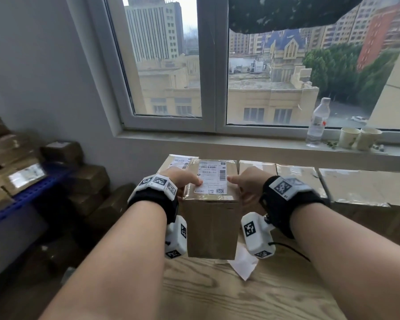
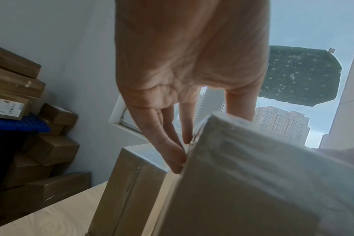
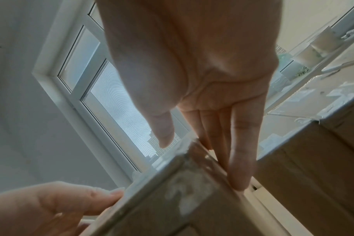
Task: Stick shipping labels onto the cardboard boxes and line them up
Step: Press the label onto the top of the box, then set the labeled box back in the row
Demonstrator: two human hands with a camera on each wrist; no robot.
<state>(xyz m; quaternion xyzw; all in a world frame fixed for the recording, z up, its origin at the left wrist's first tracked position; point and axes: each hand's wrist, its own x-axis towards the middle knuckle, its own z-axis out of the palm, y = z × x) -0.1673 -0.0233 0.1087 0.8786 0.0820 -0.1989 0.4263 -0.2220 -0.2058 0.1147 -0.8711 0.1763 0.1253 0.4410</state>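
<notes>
I hold a brown cardboard box (image 1: pixel 211 225) between both hands in front of a row of boxes. A white shipping label (image 1: pixel 211 179) lies flat on its top. My left hand (image 1: pixel 185 179) presses the box's left side with straight fingers (image 2: pixel 172 153), its thumb resting on the label's left edge. My right hand (image 1: pixel 245 183) lies against the right side with straight fingers (image 3: pixel 238 159), its thumb at the label's right edge. The wrist views show the box (image 2: pixel 253 183) (image 3: pixel 172 199) close up and blurred. Behind it to the left stands a labelled box (image 1: pixel 178 162).
Several unlabelled taped boxes (image 1: pixel 296 179) line the wall under the window to the right. White backing paper (image 1: pixel 244 264) lies on the wooden table (image 1: pixel 240 301). A water bottle (image 1: pixel 318 121) and paper cups (image 1: pixel 349 137) stand on the sill. Stacked boxes (image 1: pixel 88 176) and a blue shelf (image 1: pixel 32 192) are at left.
</notes>
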